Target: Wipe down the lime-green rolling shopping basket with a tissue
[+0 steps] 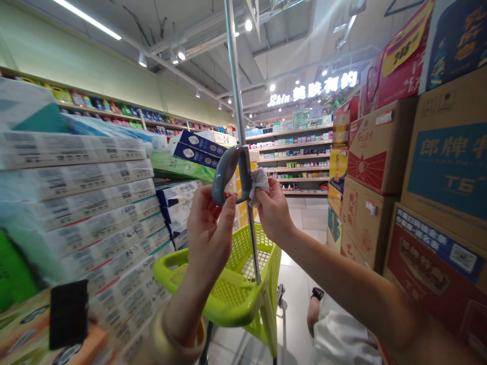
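Observation:
My left hand [210,228] grips the lower end of a grey curved handle [225,172] fixed to a tall metal pole [238,101]. The pole rises from a lime green shopping basket [236,299] on a trolley. My right hand [272,209] pinches a crumpled white cloth [258,181] and presses it against the handle's right side, beside the pole. Both hands are closed, level with each other, in the middle of the view.
Stacked packs of tissue and paper goods [95,203] fill the left side. Cardboard cartons [411,167] are piled high on the right. Store shelves [300,162] line the back under a lit sign [315,88]. A tiled aisle floor [304,284] runs between.

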`<state>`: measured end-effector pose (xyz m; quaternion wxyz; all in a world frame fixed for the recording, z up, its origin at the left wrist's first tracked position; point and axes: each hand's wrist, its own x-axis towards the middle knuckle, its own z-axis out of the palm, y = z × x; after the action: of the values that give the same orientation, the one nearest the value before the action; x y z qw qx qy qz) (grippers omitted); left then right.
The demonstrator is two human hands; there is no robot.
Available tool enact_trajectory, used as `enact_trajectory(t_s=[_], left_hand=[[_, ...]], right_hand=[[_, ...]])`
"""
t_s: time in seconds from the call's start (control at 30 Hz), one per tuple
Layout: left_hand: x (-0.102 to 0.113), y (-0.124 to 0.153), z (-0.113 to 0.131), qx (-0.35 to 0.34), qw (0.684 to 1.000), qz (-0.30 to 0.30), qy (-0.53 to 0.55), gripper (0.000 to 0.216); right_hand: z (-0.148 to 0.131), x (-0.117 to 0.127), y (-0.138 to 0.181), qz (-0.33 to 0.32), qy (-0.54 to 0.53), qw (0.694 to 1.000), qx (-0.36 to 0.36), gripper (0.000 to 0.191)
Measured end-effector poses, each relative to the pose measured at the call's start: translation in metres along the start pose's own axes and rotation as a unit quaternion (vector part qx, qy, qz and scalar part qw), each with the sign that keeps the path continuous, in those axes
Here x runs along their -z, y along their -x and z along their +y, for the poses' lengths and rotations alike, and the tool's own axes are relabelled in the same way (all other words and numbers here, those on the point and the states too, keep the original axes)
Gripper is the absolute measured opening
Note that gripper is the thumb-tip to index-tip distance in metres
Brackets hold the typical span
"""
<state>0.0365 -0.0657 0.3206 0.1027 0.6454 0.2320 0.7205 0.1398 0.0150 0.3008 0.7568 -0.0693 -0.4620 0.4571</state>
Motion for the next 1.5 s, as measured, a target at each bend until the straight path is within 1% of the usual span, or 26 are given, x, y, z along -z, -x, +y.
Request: enact_trajectory(t_s=[0.07,0.13,0.2,0.27,0.33,0.4,0.5,0.57,0.63,0.7,0.77,0.87,0.97,1.07,1.13,1.27,1.37,1.43,1.5], left_hand=[[0.001,0.000,0.000,-0.001,1.000,-0.002,-0.007,0.016],[0.003,0.000,0.001,0.000,1.000,-0.006,-0.011,0.015],[0.003,-0.001,0.002,0.001,1.000,-0.009,-0.015,0.014],[0.004,-0.001,0.003,0.005,1.000,-0.010,-0.018,0.013],[0.004,-0.002,0.003,0.014,1.000,-0.009,-0.019,0.012],[0.005,-0.002,0.004,0.025,1.000,-0.008,-0.014,0.013],[0.007,-0.001,0.004,0.036,0.999,-0.010,-0.012,0.015],[0.008,-0.002,0.003,0.038,0.999,-0.014,-0.017,0.016],[0.009,-0.002,0.002,0.041,0.999,-0.017,-0.023,0.017],[0.010,-0.003,0.002,0.044,0.998,-0.021,-0.027,0.018],[0.010,-0.003,0.002,0.042,0.998,-0.028,-0.027,0.019],[0.010,-0.004,0.002,0.036,0.999,-0.028,-0.023,0.019],[0.012,-0.005,0.002,0.037,0.999,-0.029,-0.017,0.019],[0.015,-0.006,0.001,0.034,0.999,-0.033,-0.015,0.018],[0.017,-0.007,0.000,0.031,0.999,-0.032,-0.021,0.018],[0.019,-0.008,-0.002,0.027,0.999,-0.030,-0.019,0.017],[0.019,-0.008,-0.002,0.031,0.999,-0.026,-0.016,0.017],[0.019,-0.008,-0.002,0.034,0.999,-0.023,-0.023,0.017],[0.020,-0.008,-0.002,0.035,0.999,-0.024,-0.026,0.017]], right_hand=[[0.005,0.000,0.003,-0.004,0.006,1.000,-0.004,0.033],[0.002,-0.001,-0.003,-0.018,0.019,1.000,-0.003,0.034],[-0.007,-0.007,-0.018,-0.040,0.034,0.999,0.009,0.034],[-0.019,-0.017,-0.039,-0.074,0.054,0.995,0.037,0.031],[-0.029,-0.026,-0.057,-0.104,0.081,0.987,0.087,0.030],[-0.032,-0.030,-0.064,-0.121,0.115,0.975,0.147,0.032],[-0.026,-0.025,-0.057,-0.130,0.167,0.947,0.240,0.030],[-0.022,-0.019,-0.052,-0.133,0.202,0.927,0.287,0.029],[-0.023,-0.019,-0.054,-0.126,0.231,0.910,0.322,0.029],[-0.030,-0.024,-0.058,-0.117,0.251,0.898,0.343,0.029],[-0.041,-0.032,-0.059,-0.122,0.268,0.888,0.353,0.030],[-0.049,-0.035,-0.046,-0.148,0.312,0.866,0.362,0.040],[-0.042,-0.020,-0.026,-0.148,0.356,0.844,0.374,0.047],[-0.028,0.001,-0.014,-0.150,0.381,0.829,0.380,0.048],[-0.022,0.008,-0.009,-0.155,0.390,0.823,0.382,0.047],[-0.022,0.005,0.002,-0.202,0.404,0.809,0.377,0.049],[-0.026,0.004,0.005,-0.232,0.421,0.790,0.381,0.048],[-0.027,0.009,0.003,-0.240,0.437,0.777,0.385,0.045],[-0.024,0.018,0.000,-0.239,0.445,0.774,0.382,0.043]])
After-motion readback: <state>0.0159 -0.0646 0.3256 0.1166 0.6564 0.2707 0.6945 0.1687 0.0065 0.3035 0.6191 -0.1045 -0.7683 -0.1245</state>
